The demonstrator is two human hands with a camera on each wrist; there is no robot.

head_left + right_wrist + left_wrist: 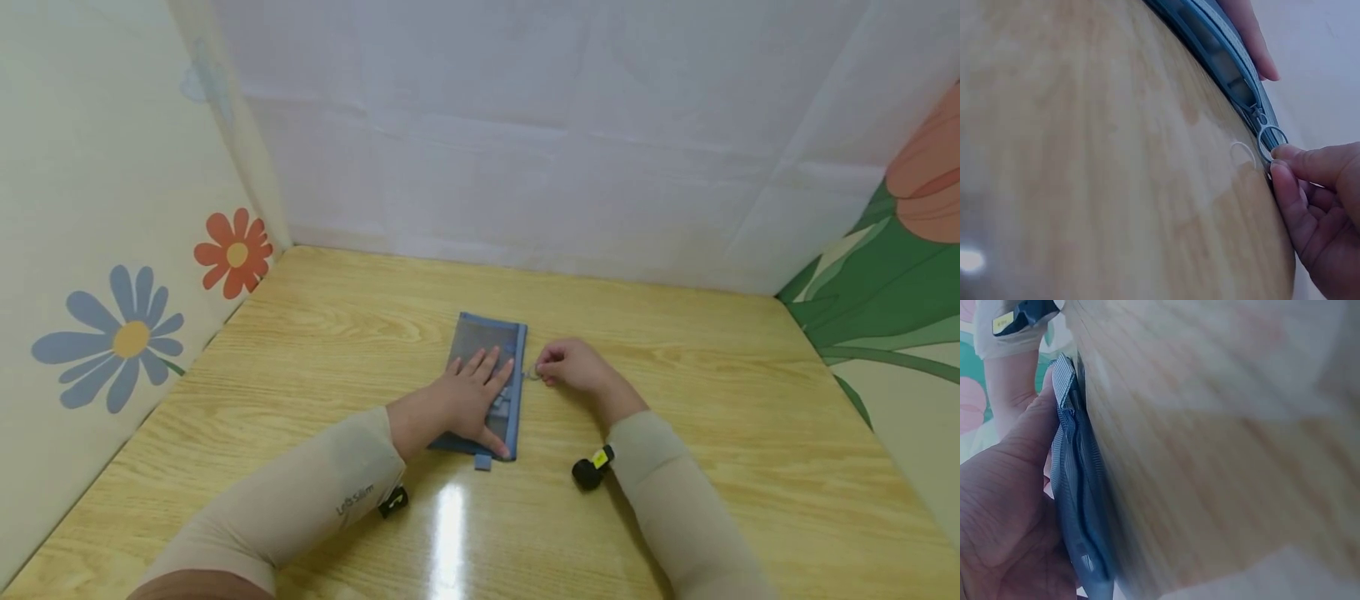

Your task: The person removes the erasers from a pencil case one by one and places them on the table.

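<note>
Pinches the zipper ring (1260, 140) with the nearer right hand (577, 367) and presses the pouch (487, 330), just left of those pinching fingers, long axis running forward, under the spread left hand (468, 402).

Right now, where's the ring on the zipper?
The ring is right of centre in the right wrist view, pinched by the right hand; in the head view it sits just right of the blue pouch.
</note>
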